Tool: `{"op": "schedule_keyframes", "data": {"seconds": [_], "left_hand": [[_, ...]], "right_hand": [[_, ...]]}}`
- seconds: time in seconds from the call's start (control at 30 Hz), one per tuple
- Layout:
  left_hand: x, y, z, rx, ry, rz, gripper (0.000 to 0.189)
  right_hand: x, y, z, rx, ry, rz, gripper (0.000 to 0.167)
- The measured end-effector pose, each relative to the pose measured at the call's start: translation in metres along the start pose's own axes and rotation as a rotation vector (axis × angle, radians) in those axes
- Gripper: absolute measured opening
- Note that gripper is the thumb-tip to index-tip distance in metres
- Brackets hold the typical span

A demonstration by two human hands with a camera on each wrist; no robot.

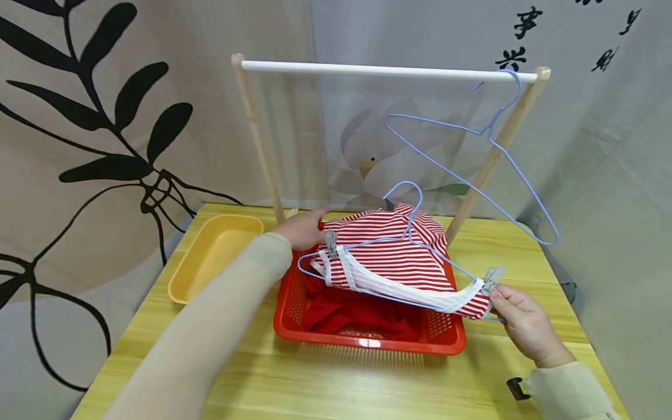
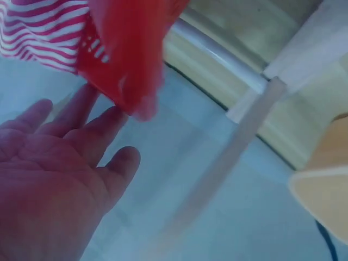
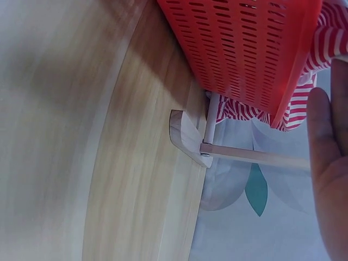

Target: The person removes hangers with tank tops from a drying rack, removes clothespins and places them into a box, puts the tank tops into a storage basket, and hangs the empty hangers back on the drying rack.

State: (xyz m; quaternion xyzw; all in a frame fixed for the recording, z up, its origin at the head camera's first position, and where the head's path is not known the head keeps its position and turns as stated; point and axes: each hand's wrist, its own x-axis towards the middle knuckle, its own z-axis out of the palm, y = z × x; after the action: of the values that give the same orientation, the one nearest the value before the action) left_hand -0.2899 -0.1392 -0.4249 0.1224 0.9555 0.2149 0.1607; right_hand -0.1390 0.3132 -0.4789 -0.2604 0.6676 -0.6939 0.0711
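A red-and-white striped top (image 1: 394,256) with white trim lies over the red basket (image 1: 367,337) on a blue wire hanger (image 1: 415,213). One clear clip (image 1: 331,244) sits at its left strap, another clip (image 1: 492,280) at its right end. My right hand (image 1: 527,326) pinches the top's right end just below that clip, beside the hanger's end. At the basket's back left corner is my left hand (image 1: 304,229); the left wrist view shows its fingers (image 2: 98,128) loosely extended, close to the basket's rim. Red cloth (image 1: 362,315) lies inside the basket.
Behind the basket stands a wooden rack with a white rod (image 1: 367,70). A second blue hanger (image 1: 493,131) hangs at the rod's right end. To the left is a yellow tray (image 1: 215,256) on the wooden table (image 1: 252,373). A printed curtain (image 1: 273,35) forms the backdrop.
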Motion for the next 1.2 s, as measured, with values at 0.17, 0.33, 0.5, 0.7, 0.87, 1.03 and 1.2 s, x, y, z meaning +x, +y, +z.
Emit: {"op": "schedule_keyframes", "data": {"seconds": [0.17, 0.33, 0.5, 0.7, 0.87, 1.03, 1.2], "left_hand": [[0.008, 0.011, 0.003, 0.048, -0.038, 0.066, 0.075], [0.015, 0.012, 0.006, 0.084, -0.053, 0.099, 0.069], [0.016, 0.014, 0.008, 0.112, -0.041, 0.094, 0.056], [0.022, 0.016, 0.011, 0.195, 0.021, 0.063, 0.05], [0.028, 0.016, 0.013, 0.201, 0.071, 0.052, 0.05], [0.028, 0.017, 0.011, 0.215, 0.101, 0.072, 0.045], [0.03, 0.015, 0.011, 0.245, 0.143, 0.051, 0.036]], "right_hand": [[-0.001, 0.001, -0.002, -0.042, 0.009, 0.011, 0.046], [-0.001, 0.002, -0.002, -0.068, 0.009, 0.008, 0.045], [-0.001, 0.002, -0.002, -0.09, 0.009, 0.013, 0.043], [-0.001, 0.002, -0.002, -0.137, 0.017, 0.032, 0.04], [-0.001, 0.002, -0.001, -0.148, 0.021, 0.039, 0.039], [-0.001, 0.002, -0.001, -0.145, 0.025, 0.041, 0.039], [-0.002, 0.001, 0.001, -0.159, 0.038, 0.062, 0.037]]}}
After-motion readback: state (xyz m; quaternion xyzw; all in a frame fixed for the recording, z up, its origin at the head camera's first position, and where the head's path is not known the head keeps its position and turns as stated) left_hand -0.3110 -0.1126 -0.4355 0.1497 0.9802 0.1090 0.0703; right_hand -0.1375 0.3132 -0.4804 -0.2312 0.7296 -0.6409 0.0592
